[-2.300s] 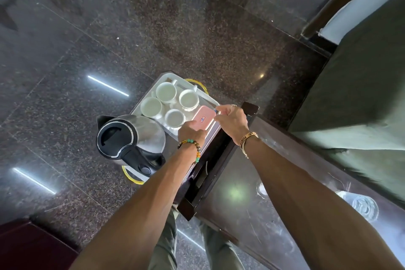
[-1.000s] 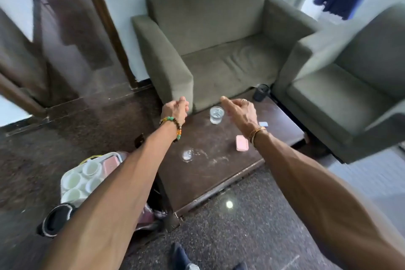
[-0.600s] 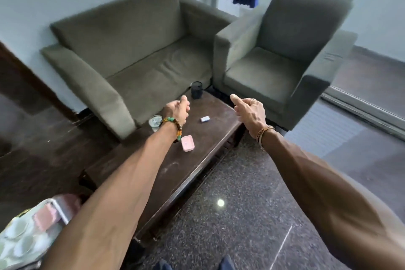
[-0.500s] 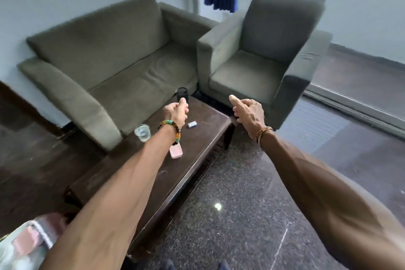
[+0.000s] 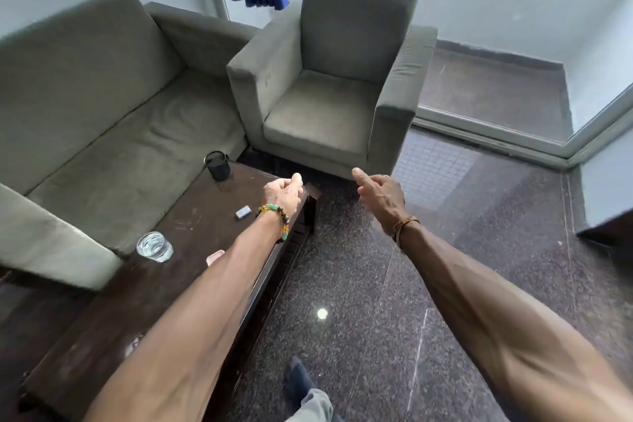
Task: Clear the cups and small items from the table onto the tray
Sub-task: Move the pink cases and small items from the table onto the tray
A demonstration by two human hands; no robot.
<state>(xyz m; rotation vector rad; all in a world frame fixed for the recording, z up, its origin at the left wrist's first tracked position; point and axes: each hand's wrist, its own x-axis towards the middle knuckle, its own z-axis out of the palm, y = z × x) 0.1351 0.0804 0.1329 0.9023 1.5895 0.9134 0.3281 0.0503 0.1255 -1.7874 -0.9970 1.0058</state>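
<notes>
Reaching forward, both bare arms stretch out over the scene, neither holding anything. The left hand (image 5: 284, 193) hangs above the tabletop's (image 5: 113, 312) far right corner, fingers curled loosely into a narrow fist with the thumb up. The right hand (image 5: 382, 197) is beyond the tabletop's right edge, over the floor (image 5: 462, 250), half open with the index finger pointing toward the armchair (image 5: 325, 106).

A black cup (image 5: 217, 165) stands upright at the far left corner, mouth up. A small white box (image 5: 243, 212) lies flat near the far end, just left of the left wrist, its long axis running diagonally, roughly toward the far right corner. A glass (image 5: 154, 247) stands upright at the left edge, about midway along, near the sofa (image 5: 85, 113) arm. A pink item (image 5: 215, 257) lies flat just right of the glass, mostly hidden under the left forearm, so its long axis cannot be told.

The tabletop's own long axis runs from the near left up to the far right. The tray is not in view.
</notes>
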